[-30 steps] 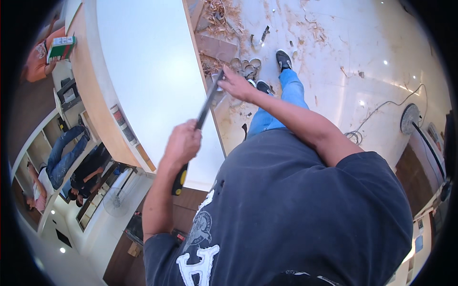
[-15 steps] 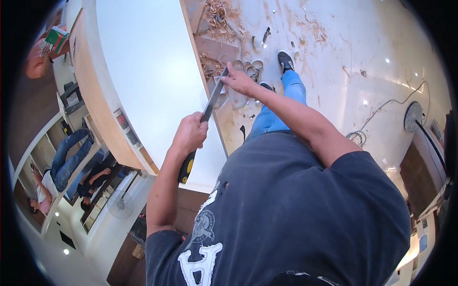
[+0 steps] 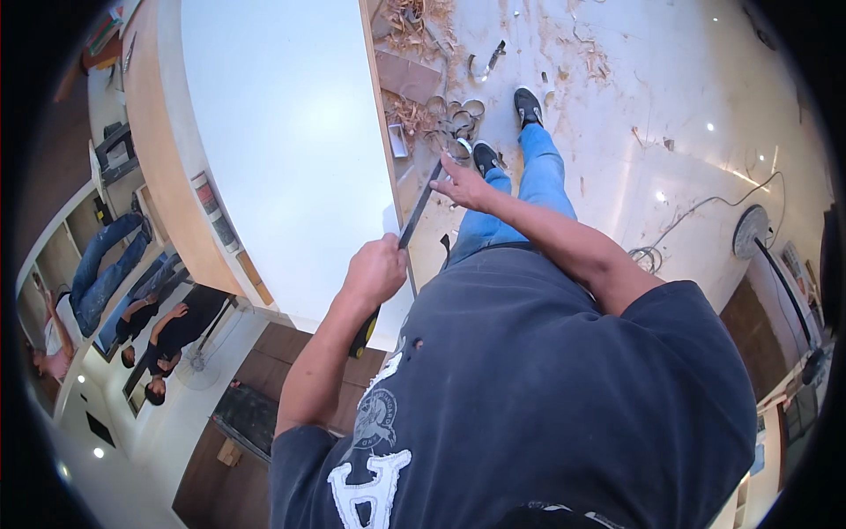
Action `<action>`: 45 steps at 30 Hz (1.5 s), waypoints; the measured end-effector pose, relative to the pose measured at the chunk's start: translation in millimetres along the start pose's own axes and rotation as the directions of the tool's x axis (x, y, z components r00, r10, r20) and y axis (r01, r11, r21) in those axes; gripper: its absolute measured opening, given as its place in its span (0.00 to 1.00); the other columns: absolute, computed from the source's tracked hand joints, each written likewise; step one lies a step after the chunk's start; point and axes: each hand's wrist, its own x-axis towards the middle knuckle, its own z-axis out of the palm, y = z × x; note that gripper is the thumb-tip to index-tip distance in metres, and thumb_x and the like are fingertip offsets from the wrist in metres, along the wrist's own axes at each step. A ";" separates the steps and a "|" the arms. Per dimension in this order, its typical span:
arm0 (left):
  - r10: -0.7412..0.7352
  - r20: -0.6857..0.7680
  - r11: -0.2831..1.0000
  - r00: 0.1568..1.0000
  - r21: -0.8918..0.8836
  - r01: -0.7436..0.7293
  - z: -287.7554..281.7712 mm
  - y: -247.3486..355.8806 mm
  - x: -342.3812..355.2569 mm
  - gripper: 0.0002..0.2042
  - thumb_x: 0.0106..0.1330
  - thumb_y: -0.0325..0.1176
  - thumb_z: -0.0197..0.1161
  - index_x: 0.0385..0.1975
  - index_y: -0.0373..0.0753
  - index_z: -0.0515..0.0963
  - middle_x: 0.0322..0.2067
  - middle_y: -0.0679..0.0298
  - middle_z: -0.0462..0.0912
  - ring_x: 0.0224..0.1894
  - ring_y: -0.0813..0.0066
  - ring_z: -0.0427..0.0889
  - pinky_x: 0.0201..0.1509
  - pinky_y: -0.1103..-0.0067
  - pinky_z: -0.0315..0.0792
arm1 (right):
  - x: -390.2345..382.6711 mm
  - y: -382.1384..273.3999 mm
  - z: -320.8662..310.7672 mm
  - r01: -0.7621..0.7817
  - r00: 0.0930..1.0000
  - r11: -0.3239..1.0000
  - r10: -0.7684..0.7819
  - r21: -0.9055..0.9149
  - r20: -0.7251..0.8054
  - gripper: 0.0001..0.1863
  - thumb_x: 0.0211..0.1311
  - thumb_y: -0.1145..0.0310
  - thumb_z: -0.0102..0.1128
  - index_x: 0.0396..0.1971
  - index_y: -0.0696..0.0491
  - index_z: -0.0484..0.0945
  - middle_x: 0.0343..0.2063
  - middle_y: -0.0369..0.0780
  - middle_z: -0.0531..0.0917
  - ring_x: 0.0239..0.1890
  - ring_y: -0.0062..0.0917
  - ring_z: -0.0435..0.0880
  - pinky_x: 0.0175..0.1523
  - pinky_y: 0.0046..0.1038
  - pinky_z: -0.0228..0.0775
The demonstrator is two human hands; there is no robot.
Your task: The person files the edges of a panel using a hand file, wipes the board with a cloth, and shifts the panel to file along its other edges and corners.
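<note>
My left hand is closed round a long flat file-like metal tool, near its black and yellow handle. My right hand holds the far end of the tool between thumb and fingers. The tool lies diagonally along the right edge of a white panel, which has a pale wooden band along that side; whether they touch I cannot tell. Wood shavings and coiled thin strips lie on the floor beside the panel.
Several people are at the left: a person in jeans and others in dark tops. On the right are a round pad tool on a pole and a looped cable. A dark box sits at lower left.
Compared with half a second ago, both hands and the tool have shifted right and down in the view. The person in orange at upper left has mostly left view.
</note>
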 end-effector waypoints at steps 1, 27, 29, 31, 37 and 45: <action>-0.020 -0.031 0.991 0.999 -0.133 0.016 -7.8 1.4 -9.2 0.11 0.68 0.34 0.54 0.34 0.31 0.75 0.27 0.39 0.81 0.34 0.36 0.81 0.41 0.53 0.74 | -6.3 -0.4 2.3 0.033 0.998 0.999 -0.034 -0.013 -0.049 0.50 0.68 0.42 0.53 0.74 0.64 0.45 0.72 0.59 0.56 0.71 0.49 0.63 0.75 0.35 0.54; -0.033 -0.087 0.993 0.996 -0.120 0.023 11.7 -12.0 -61.7 0.10 0.68 0.34 0.53 0.33 0.31 0.72 0.24 0.40 0.80 0.32 0.37 0.81 0.39 0.52 0.75 | -39.6 -18.7 25.6 0.220 0.974 0.971 -0.215 0.090 -0.066 0.52 0.60 0.53 0.64 0.74 0.62 0.44 0.74 0.57 0.52 0.75 0.47 0.55 0.77 0.34 0.49; -0.003 -0.070 0.997 0.998 -0.079 -0.003 11.2 -7.5 -37.0 0.11 0.68 0.34 0.53 0.34 0.30 0.73 0.25 0.39 0.81 0.33 0.37 0.82 0.41 0.53 0.75 | -22.8 1.2 36.0 0.133 0.991 0.908 -0.130 0.397 -0.032 0.56 0.58 0.49 0.66 0.74 0.63 0.42 0.73 0.57 0.53 0.76 0.43 0.55 0.77 0.31 0.46; -0.032 -0.037 0.995 0.999 -0.099 0.029 -5.1 -6.4 -24.5 0.12 0.68 0.35 0.52 0.35 0.30 0.76 0.28 0.37 0.81 0.36 0.37 0.82 0.45 0.53 0.75 | -3.0 2.4 13.9 0.147 0.989 0.959 -0.141 0.243 -0.042 0.55 0.59 0.48 0.64 0.74 0.64 0.44 0.73 0.58 0.54 0.76 0.43 0.56 0.77 0.31 0.46; -0.071 -0.121 0.898 0.990 -0.440 0.010 -174.4 32.2 -28.3 0.14 0.71 0.30 0.52 0.48 0.28 0.77 0.17 0.63 0.77 0.12 0.79 0.72 0.16 0.80 0.68 | 55.5 -153.7 -110.9 0.358 0.884 0.930 -0.311 0.078 -0.348 0.47 0.70 0.45 0.49 0.72 0.69 0.48 0.71 0.58 0.59 0.75 0.42 0.58 0.76 0.32 0.50; 0.021 -0.075 0.959 0.997 -0.280 -0.041 -192.8 38.4 35.8 0.10 0.69 0.29 0.50 0.35 0.28 0.75 0.14 0.63 0.74 0.11 0.75 0.74 0.15 0.77 0.70 | 96.8 -137.9 -113.7 0.284 0.854 0.959 -0.255 -0.004 -0.453 0.37 0.72 0.51 0.42 0.67 0.68 0.56 0.66 0.62 0.64 0.70 0.51 0.62 0.72 0.40 0.57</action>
